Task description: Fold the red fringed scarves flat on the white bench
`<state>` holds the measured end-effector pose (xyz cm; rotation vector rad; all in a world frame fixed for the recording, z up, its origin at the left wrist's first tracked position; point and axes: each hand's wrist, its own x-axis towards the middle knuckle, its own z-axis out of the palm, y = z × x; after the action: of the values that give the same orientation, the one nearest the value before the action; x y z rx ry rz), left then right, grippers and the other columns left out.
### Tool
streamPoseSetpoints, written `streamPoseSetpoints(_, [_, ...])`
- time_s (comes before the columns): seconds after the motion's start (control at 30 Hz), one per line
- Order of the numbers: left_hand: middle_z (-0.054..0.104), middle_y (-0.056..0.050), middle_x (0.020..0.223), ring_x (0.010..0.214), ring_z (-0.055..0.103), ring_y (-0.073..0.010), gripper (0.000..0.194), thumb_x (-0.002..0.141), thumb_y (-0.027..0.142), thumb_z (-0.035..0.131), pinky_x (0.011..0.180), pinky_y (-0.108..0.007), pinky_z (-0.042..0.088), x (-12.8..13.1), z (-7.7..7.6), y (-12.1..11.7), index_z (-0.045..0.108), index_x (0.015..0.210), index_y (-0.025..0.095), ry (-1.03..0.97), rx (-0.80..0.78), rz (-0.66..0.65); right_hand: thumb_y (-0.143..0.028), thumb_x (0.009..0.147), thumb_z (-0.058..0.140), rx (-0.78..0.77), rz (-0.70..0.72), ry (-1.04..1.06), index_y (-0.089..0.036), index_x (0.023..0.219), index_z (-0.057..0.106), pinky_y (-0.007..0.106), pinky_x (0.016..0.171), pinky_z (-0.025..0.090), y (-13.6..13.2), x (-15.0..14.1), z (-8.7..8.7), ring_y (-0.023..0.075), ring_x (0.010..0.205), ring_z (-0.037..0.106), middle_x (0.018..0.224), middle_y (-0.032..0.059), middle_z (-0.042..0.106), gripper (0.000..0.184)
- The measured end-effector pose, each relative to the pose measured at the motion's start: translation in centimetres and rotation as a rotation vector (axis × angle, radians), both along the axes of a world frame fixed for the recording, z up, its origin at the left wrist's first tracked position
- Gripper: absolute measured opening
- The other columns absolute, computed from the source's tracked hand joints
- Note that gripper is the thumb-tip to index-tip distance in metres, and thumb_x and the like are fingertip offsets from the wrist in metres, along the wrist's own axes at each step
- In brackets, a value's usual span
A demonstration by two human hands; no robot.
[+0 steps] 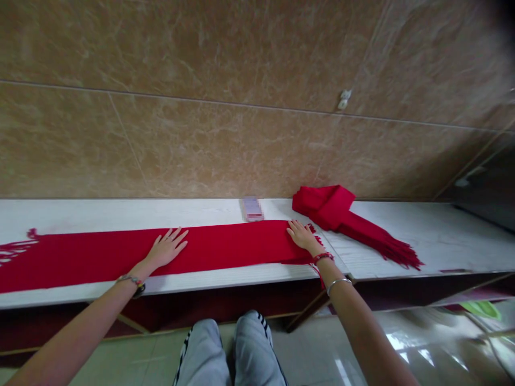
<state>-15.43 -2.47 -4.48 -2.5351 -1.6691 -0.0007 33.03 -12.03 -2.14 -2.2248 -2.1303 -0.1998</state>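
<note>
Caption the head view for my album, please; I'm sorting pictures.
Two hands rest flat on a red fringed scarf spread along a white counter.

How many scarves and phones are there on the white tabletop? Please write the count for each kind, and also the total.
Red scarves: 2 (the flat scarf and the loosely folded scarf)
Phone: 1
Total: 3
</note>
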Motion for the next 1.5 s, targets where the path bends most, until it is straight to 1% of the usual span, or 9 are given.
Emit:
streamPoseSetpoints(0.13, [0.018,-0.003,0.147,0.133,0.016,-0.0290,0.052,0.089,0.045,0.020,0.100,-0.055,0.022,0.2,0.4,0.3,0.022,0.139,0.028,-0.012,-0.053,0.019,-0.030,0.092,0.030,0.163,-0.048,0.044,-0.008,0.126,0.044,0.048,0.101,0.024,-0.6,-1.9,1.7,0.0277,0.126,0.031,0.135,0.0193,0.039,0.043])
streamPoseSetpoints(0.2, [0.017,-0.005,0.147,0.133,0.015,-0.0299,0.053,0.089,0.046,0.021,0.100,-0.056,0.020,0.7,1.0,0.5,0.025,0.138,0.028,-0.004,-0.088,0.006,-0.031,0.091,0.033,0.221,0.116,0.087,-0.007,0.124,0.046,0.044,0.103,0.022,-1.0,-5.5,2.4,0.0266,0.126,0.031,0.133,0.0180,0.041,0.043])
streamPoseSetpoints(0.27, [0.017,-0.007,0.147,0.133,0.014,-0.0297,0.053,0.089,0.047,0.024,0.101,-0.054,0.019,1.3,1.8,0.9,0.027,0.138,0.027,-0.003,-0.097,-0.042,-0.032,0.089,0.039,0.188,0.388,0.142,-0.010,0.122,0.049,0.040,0.104,0.024,-1.8,-10.1,2.8,0.0238,0.125,0.033,0.132,0.0141,0.044,0.041])
streamPoseSetpoints(0.37, [0.025,-0.010,0.144,0.132,0.019,-0.0280,0.052,0.089,0.044,0.027,0.102,-0.048,0.022,2.3,2.6,2.4,0.033,0.135,0.022,-0.046,-0.105,-0.159,-0.031,0.085,0.047,0.091,0.701,0.188,-0.014,0.118,0.052,0.031,0.096,0.037,-3.2,-16.9,3.2,0.0196,0.116,0.043,0.123,0.0115,0.052,0.038])
streamPoseSetpoints(0.53, [0.051,-0.014,0.122,0.111,0.047,-0.0203,0.042,0.085,0.034,0.038,0.095,-0.032,0.033,3.9,2.9,5.6,0.052,0.118,0.014,-0.177,-0.141,-0.362,-0.013,0.085,0.043,-0.004,0.820,0.027,-0.014,0.111,0.054,0.028,0.069,0.047,-4.0,-23.5,3.5,0.0185,0.089,0.056,0.094,0.0101,0.062,0.028])
streamPoseSetpoints(0.77, [0.062,0.000,0.071,0.063,0.053,-0.0125,0.028,0.076,0.034,0.049,0.061,-0.021,0.040,4.6,3.5,8.9,0.062,0.092,0.014,-0.201,-0.293,-0.373,-0.016,0.090,0.040,0.061,0.879,-0.056,-0.022,0.118,0.046,0.027,0.069,0.043,-3.1,-24.3,2.4,0.0164,0.084,0.054,0.092,0.0074,0.060,0.029])
streamPoseSetpoints(0.97, [0.065,-0.002,0.078,0.068,0.054,-0.0125,0.024,0.072,0.031,0.051,0.062,-0.019,0.039,5.3,3.3,10.0,0.063,0.084,0.014,-0.243,-0.377,-0.405,-0.016,0.089,0.043,0.118,0.870,-0.077,-0.015,0.090,0.057,0.029,0.072,0.039,-2.8,-24.3,1.0,0.0164,0.082,0.052,0.089,0.0072,0.059,0.015])
streamPoseSetpoints(1.27, [0.066,-0.003,0.082,0.072,0.055,-0.0135,0.023,0.074,0.029,0.049,0.065,-0.021,0.039,5.5,3.1,9.8,0.063,0.085,0.014,-0.264,-0.366,-0.403,-0.013,0.089,0.040,0.163,0.821,-0.082,-0.016,0.100,0.051,0.029,0.067,0.039,-2.5,-25.7,1.7,0.0174,0.079,0.051,0.086,0.0065,0.057,0.015])
streamPoseSetpoints(1.5, [0.066,-0.004,0.082,0.071,0.055,-0.0144,0.020,0.076,0.024,0.047,0.065,-0.022,0.037,5.6,3.4,9.2,0.063,0.084,0.014,-0.252,-0.341,-0.394,-0.013,0.088,0.045,0.133,0.722,-0.052,-0.014,0.087,0.057,0.027,0.068,0.039,-2.0,-25.9,1.3,0.0169,0.077,0.051,0.083,0.0067,0.059,0.012])
